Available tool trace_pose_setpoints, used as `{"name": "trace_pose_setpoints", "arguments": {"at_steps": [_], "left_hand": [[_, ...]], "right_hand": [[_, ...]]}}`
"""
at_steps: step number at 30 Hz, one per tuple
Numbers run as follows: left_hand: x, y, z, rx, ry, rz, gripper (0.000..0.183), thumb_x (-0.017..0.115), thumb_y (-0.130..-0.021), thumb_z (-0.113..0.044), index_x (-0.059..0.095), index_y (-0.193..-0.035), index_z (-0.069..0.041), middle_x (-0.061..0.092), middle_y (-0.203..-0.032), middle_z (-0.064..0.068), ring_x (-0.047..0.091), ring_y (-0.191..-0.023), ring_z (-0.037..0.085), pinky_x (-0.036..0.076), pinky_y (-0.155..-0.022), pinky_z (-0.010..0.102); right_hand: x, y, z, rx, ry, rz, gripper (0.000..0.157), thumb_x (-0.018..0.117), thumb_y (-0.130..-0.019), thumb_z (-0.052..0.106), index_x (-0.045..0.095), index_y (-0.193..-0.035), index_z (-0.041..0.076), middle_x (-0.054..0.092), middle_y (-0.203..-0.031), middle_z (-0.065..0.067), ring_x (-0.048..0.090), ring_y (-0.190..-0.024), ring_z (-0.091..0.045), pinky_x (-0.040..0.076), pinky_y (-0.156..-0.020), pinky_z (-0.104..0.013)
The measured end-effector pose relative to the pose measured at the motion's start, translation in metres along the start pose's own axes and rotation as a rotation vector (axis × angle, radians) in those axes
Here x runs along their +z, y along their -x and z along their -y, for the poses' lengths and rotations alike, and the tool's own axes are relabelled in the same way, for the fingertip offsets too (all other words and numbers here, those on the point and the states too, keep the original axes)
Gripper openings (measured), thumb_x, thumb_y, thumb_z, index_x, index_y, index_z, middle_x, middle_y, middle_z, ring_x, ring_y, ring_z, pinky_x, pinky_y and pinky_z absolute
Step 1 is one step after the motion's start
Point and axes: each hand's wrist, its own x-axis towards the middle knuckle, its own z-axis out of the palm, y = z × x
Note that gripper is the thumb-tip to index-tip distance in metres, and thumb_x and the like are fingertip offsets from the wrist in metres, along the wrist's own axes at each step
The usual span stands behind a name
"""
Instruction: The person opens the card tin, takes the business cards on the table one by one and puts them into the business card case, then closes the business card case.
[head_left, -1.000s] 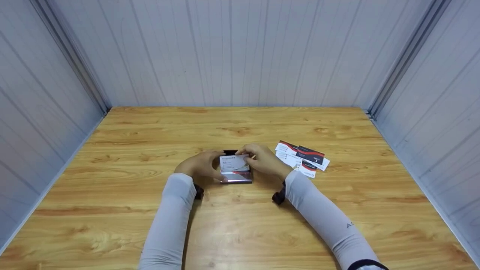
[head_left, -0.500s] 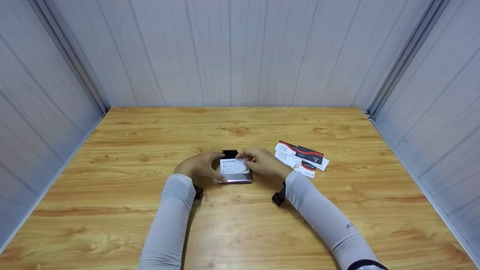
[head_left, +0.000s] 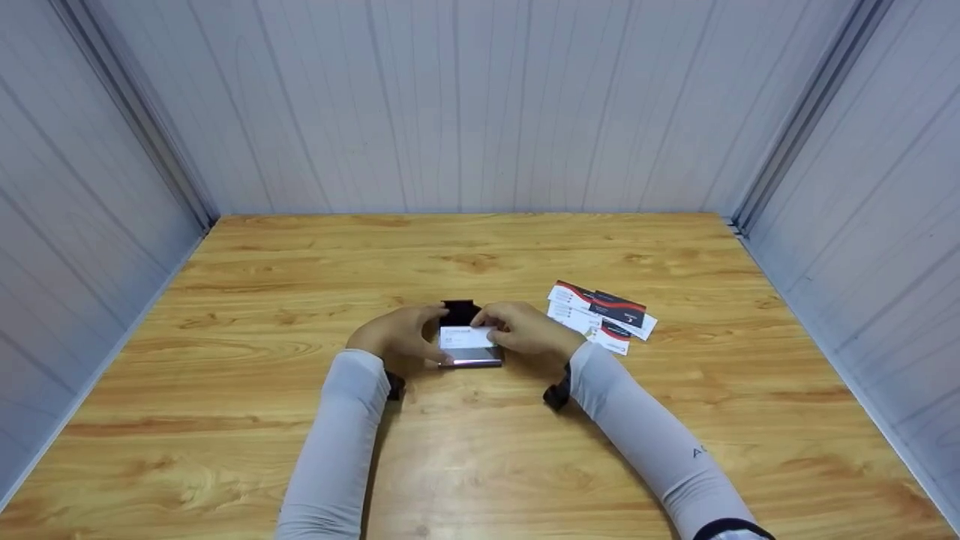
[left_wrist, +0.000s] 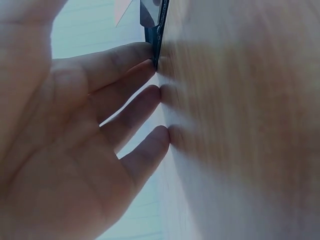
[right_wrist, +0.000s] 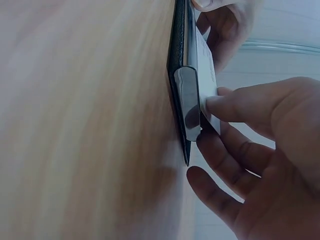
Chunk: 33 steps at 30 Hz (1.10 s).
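A business card case point(head_left: 476, 358) with a shiny metal front lies on the wooden table, its black flap point(head_left: 459, 308) folded open on the far side. My left hand point(head_left: 397, 331) holds the case at its left side, thumb on the near corner and fingers at the far end. In the left wrist view, several of those fingertips rest on the tabletop. My right hand point(head_left: 525, 328) pinches a white business card point(head_left: 457, 337), thumb on top and fingers beneath. Seen from the right wrist, the card point(right_wrist: 206, 65) slants against the case, its far corner raised.
To the right of my right hand lie several overlapping business cards point(head_left: 619, 309), white and black with red stripes. Pale panel walls point(head_left: 465, 112) enclose the table point(head_left: 465, 450) at the back and on both sides.
The white card has slid toward me, down over the metal front, and more of the black flap shows behind it. My right hand has moved slightly nearer; my left has stayed in place.
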Motion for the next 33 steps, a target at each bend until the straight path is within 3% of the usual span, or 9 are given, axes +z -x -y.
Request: {"name": "trace_pose_setpoints", "arguments": {"at_steps": [9, 18, 25, 33], "left_hand": [[0.001, -0.0001, 0.0014, -0.001, 0.006, -0.003, 0.105, 0.084, -0.076, -0.056, 0.031, -0.159, -0.021, 0.022, -0.164, 0.007, 0.022, -0.149, 0.03, 0.022, -0.118, 0.053], [0.0016, -0.0012, 0.0029, 0.01, 0.011, -0.003, 0.105, 0.084, -0.076, -0.055, 0.03, -0.159, -0.019, 0.024, -0.164, 0.007, 0.022, -0.149, 0.029, 0.023, -0.118, 0.052], [0.0007, -0.0024, 0.0024, 0.019, 0.002, -0.008, 0.105, 0.085, -0.076, -0.052, 0.031, -0.159, -0.016, 0.025, -0.163, 0.008, 0.023, -0.149, 0.029, 0.022, -0.118, 0.05], [0.0004, -0.002, 0.0019, 0.015, 0.001, -0.009, 0.103, 0.085, -0.077, -0.049, 0.032, -0.159, -0.016, 0.025, -0.163, 0.008, 0.022, -0.149, 0.03, 0.021, -0.118, 0.05]], "right_hand": [[-0.0003, 0.0019, 0.0038, -0.039, 0.079, 0.053, 0.029, 0.06, -0.097, 0.005, 0.067, -0.125, 0.003, 0.065, -0.121, -0.01, 0.058, -0.114, -0.024, 0.045, -0.1, -0.04], [-0.0002, 0.0055, 0.0051, -0.017, 0.088, 0.059, 0.031, 0.06, -0.098, 0.011, 0.067, -0.127, 0.008, 0.059, -0.113, -0.009, 0.054, -0.098, -0.022, 0.047, -0.089, -0.038], [-0.0023, 0.0049, 0.0033, -0.041, 0.094, 0.078, 0.028, 0.059, -0.099, 0.012, 0.069, -0.124, 0.005, 0.064, -0.122, -0.009, 0.055, -0.118, -0.024, 0.042, -0.104, -0.039], [-0.0023, 0.0055, 0.0023, -0.049, 0.086, 0.086, 0.026, 0.059, -0.101, 0.013, 0.071, -0.122, 0.005, 0.065, -0.121, -0.009, 0.056, -0.118, -0.024, 0.043, -0.104, -0.04]]}}
